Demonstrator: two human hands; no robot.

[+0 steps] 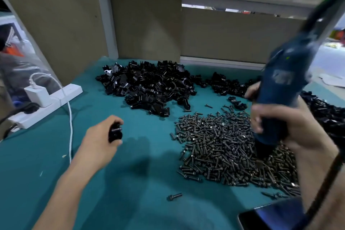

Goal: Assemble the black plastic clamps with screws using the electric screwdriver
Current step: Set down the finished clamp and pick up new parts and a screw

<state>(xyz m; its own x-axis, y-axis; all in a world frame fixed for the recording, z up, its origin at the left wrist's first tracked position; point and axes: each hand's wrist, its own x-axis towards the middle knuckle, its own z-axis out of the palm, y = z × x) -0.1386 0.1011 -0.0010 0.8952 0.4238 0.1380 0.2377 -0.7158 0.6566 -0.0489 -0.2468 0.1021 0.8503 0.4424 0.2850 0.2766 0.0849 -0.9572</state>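
Left hand (104,136): grip curled round one clamp (115,132), over the table (130,173); right hand (298,123): grip clenched round driver (280,89), long axis near upright, top leaning right, nose down in the screws (224,145); bit hidden and blurred, screw on it or not: cannot tell; judged step: picking up a screw; clamp well left of driver nose, apart from it; right hand nearer the screws; next move likely nose carried left to clamp; hole facing unreadable; at back, spare clamps (149,86) heaped.

Clamp pile (149,84) behind screw pile (229,147)
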